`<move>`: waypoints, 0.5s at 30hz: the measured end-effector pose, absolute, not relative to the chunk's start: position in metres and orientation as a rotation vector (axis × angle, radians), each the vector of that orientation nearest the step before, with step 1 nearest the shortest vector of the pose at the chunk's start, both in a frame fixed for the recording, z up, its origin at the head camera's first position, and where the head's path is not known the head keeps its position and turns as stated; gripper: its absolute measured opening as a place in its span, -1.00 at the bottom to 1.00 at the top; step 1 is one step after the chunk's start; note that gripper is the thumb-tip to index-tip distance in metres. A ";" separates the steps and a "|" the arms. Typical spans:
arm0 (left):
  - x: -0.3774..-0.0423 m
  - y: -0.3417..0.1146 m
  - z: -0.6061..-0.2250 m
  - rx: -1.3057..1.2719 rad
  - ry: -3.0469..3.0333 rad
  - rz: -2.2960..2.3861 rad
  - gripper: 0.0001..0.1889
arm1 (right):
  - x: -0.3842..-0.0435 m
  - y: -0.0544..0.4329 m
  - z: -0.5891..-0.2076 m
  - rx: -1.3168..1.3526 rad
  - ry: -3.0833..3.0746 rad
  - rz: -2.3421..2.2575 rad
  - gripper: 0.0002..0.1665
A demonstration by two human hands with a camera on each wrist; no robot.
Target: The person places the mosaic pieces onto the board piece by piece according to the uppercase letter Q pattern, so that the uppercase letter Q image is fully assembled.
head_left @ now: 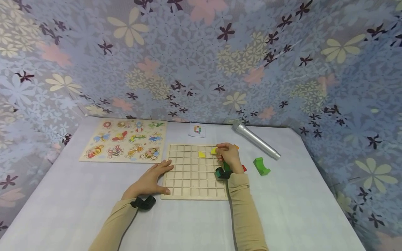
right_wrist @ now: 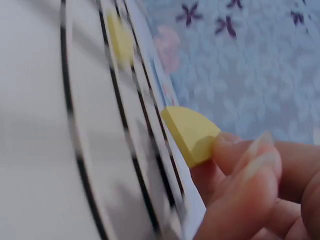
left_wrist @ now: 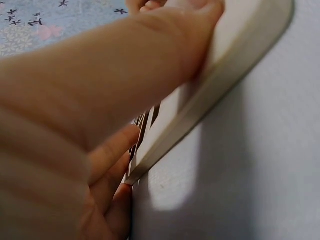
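A pale wooden grid board lies on the table in front of the person. Over its far right corner, the right hand pinches a yellow quarter-round block between thumb and fingers. A second yellow block sits in a cell near the board's far side, left of that hand. The left hand rests at the board's left edge, fingers spread and straight; in the left wrist view the thumb presses on the board's rim.
Green, red and orange pieces show partly from behind the right hand. A green arch block and a silver microphone-shaped rod lie to the right. A small pattern card lies behind the board, an insect puzzle board far left.
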State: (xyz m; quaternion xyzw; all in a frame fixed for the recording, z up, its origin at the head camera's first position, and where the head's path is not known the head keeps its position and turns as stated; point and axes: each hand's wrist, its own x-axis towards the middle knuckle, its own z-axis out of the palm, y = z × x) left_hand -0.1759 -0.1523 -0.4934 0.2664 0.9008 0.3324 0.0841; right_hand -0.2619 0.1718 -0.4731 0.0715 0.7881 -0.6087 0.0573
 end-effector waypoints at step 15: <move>-0.176 -0.153 -0.493 0.807 2.702 0.966 -0.01 | -0.257 0.095 -0.481 0.168 2.404 -1.932 -0.78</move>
